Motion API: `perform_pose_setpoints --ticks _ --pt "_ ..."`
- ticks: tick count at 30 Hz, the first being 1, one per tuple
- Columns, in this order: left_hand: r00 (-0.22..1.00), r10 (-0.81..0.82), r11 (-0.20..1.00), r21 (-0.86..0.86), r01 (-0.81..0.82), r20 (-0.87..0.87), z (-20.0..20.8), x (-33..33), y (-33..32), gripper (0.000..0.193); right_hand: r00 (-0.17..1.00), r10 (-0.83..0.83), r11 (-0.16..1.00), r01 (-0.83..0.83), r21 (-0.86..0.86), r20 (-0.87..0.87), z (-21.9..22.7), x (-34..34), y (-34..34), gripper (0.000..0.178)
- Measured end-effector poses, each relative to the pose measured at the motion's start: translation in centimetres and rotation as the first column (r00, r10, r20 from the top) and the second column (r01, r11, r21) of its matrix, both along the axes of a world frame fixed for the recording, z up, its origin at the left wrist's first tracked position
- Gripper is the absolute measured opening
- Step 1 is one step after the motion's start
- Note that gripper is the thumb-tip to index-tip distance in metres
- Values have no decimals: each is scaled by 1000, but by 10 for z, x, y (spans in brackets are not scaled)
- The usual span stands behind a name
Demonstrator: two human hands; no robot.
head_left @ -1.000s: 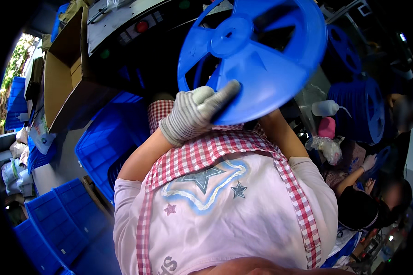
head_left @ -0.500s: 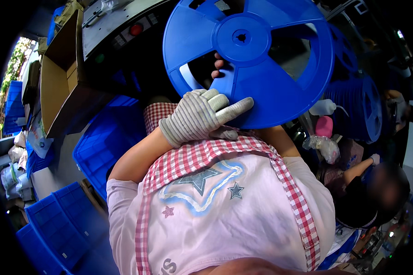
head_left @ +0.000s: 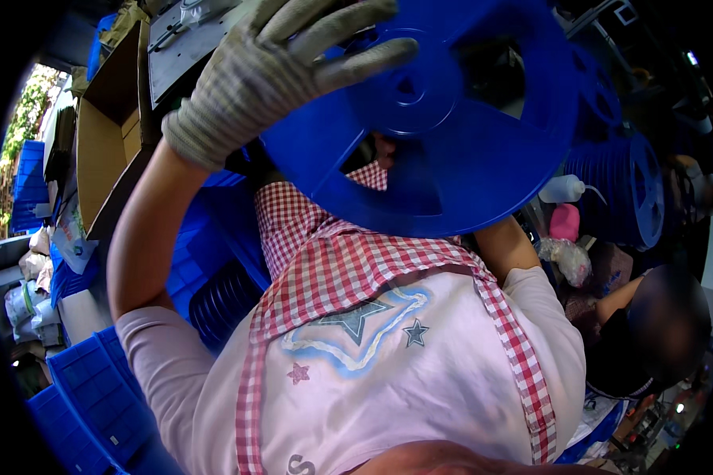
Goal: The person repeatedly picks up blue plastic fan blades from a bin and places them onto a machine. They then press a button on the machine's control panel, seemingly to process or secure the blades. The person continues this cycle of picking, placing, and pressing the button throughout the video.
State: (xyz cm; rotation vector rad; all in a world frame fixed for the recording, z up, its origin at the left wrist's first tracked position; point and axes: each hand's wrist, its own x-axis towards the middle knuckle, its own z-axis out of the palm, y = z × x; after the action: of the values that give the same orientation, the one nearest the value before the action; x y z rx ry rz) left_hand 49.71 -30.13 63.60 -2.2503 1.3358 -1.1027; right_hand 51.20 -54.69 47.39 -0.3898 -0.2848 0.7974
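A large blue plastic reel (head_left: 483,186) with a round hub and cut-out windows is tilted in front of my chest. My left hand (head_left: 249,79), in a grey-white knit glove, is raised over the reel's upper left part. Its fingers are spread across the reel's face near the hub, and I cannot tell whether they touch it. From behind, my right hand (head_left: 384,150) supports the reel. Only its bare fingertips show through a window; the rest of that hand is hidden by the reel.
A cardboard box (head_left: 101,158) stands open at left, near a metal plate (head_left: 190,51). Blue bins (head_left: 103,388) sit lower left, one holding dark discs (head_left: 228,305). At right are stacked blue reels (head_left: 614,190), a white squeeze bottle (head_left: 562,189), a pink object (head_left: 564,222) and another person (head_left: 610,301).
My left hand has lifted from the reel's lower edge up and left, its fingers now spread. The reel has turned and shifted slightly down, so its windows sit differently.
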Motion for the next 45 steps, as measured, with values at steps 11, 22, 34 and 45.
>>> perform_pose_setpoints --ticks 11,22,34,45 --pt "985 -172 858 493 143 14 37 26 13 51 998 7 994 1 -109 70 13 1 37 66" --pt "429 -544 338 -657 -674 -721 -98 -32 77 80 834 -272 815 464 -346 479 32 2 50 59" --pt "387 -918 -171 -789 -590 -91 -167 -25 2 81 365 3 514 798 -314 931 44 6 104 52" --pt "391 -920 -222 -787 -576 -27 -176 -21 -1 77 346 15 512 803 -304 938 39 7 103 52"
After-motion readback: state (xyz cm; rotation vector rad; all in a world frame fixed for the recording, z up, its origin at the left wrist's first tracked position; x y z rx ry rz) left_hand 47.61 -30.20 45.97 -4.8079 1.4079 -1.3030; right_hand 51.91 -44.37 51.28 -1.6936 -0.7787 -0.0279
